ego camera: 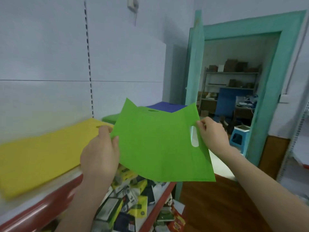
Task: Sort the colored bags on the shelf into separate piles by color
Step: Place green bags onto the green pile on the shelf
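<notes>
- A small shop: white wall shelving with a slotted upright (90, 72) and a red-edged shelf (50, 205).
- Packaged goods (133, 198) heaped below.
- Through the teal doorway (242, 29), a storeroom rack (230, 73) of cartons (231, 65).

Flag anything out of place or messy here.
Sorting looks fine: yellow pile, green pile and blue pile each show one color. The green bag is pinched by the left hand and right hand, far corners curled up. Only mess: boxes on the lower shelf lie in a jumbled heap.
</notes>
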`<state>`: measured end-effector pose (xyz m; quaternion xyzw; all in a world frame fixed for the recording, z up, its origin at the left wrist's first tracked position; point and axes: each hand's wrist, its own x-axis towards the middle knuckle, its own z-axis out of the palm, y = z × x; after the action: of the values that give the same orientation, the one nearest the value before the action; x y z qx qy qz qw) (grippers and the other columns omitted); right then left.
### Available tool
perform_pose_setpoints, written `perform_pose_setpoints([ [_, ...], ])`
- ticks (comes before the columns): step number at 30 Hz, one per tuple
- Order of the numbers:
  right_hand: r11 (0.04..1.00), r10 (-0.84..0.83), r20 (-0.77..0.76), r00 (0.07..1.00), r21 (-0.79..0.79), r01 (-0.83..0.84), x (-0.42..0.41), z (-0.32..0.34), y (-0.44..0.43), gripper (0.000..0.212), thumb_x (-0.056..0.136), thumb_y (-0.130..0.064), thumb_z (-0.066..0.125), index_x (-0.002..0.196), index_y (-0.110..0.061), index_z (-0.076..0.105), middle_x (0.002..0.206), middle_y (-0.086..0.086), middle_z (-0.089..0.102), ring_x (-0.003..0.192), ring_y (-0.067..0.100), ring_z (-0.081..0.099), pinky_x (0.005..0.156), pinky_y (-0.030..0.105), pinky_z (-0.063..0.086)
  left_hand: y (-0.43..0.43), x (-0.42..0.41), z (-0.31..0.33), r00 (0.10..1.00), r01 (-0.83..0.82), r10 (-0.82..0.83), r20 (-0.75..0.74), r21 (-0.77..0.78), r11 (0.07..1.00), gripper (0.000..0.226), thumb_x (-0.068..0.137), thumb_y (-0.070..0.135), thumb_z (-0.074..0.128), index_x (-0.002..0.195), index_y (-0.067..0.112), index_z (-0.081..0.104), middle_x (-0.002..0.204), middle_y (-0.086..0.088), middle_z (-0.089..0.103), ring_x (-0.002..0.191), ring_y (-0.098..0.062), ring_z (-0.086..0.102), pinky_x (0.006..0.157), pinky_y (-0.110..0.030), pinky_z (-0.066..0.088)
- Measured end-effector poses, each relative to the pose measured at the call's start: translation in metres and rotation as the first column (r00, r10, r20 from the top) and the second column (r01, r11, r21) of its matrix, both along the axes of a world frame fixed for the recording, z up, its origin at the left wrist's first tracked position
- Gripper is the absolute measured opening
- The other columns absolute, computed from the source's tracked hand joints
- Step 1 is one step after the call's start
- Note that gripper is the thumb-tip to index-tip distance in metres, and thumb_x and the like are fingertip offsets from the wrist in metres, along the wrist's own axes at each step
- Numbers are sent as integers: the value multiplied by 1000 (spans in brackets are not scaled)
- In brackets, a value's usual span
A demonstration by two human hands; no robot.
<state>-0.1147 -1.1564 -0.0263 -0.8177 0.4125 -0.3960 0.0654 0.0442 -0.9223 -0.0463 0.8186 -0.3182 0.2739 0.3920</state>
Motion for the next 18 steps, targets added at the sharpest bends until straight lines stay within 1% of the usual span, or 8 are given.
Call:
perform_pose_setpoints([
  [3,1000,6,0,1000,6,-6,21,3,-43,33,99,-33,38,103,-5,56,91,19,65,83,37,59,70,43,48,-39,15,7,1000,-21,22,-20,22,1000,30,96,24,45,122,8,45,90,-18,65,87,-37,61,61,-34,30],
  [5,1000,16,-2,1000,11,-16,33,4,-67,33,99,-32,39,104,-5,56,94,19,64,85,37,59,71,42,47,-60,22,11,999,-27,28,-20,39,999,30,97,25,44,122,8,44,92,-16,64,88,-36,60,61,-32,29],
  [7,999,42,-7,999,13,-42,47,4,-93,32,99,-30,39,105,-4,56,95,18,64,87,37,59,72,41,47,-80,30,12,999,-37,37,3,49,998,31,96,26,44,122,8,44,90,-15,64,88,-34,60,61,-32,29],
  [10,997,77,-2,997,9,-77,72,6,-135,32,99,-30,38,102,-5,58,94,17,65,85,36,60,71,40,46,-109,41,11,996,-88,86,37,66,994,31,96,26,46,121,9,46,90,-14,65,88,-34,60,61,-33,30],
  [13,993,120,6,993,15,-120,103,9,-179,32,99,-29,39,104,-3,58,94,17,65,87,35,59,72,40,47,-138,51,10,989,-136,132,62,58,989,28,93,22,51,117,7,50,84,-15,64,82,-35,60,60,-33,31],
  [16,981,195,25,980,-8,-195,136,14,-221,33,99,-29,39,104,-3,58,94,18,65,88,35,59,75,41,48,-166,60,9,975,-219,216,52,55,974,27,91,20,54,114,6,52,82,-16,64,81,-36,60,59,-33,30],
  [18,970,244,22,970,-13,-244,159,18,-246,33,99,-30,38,101,-2,57,95,18,64,89,36,57,73,38,43,-184,66,10,953,-304,304,7,83,949,25,94,24,48,116,11,47,89,-12,64,87,-34,60,61,-32,30],
])
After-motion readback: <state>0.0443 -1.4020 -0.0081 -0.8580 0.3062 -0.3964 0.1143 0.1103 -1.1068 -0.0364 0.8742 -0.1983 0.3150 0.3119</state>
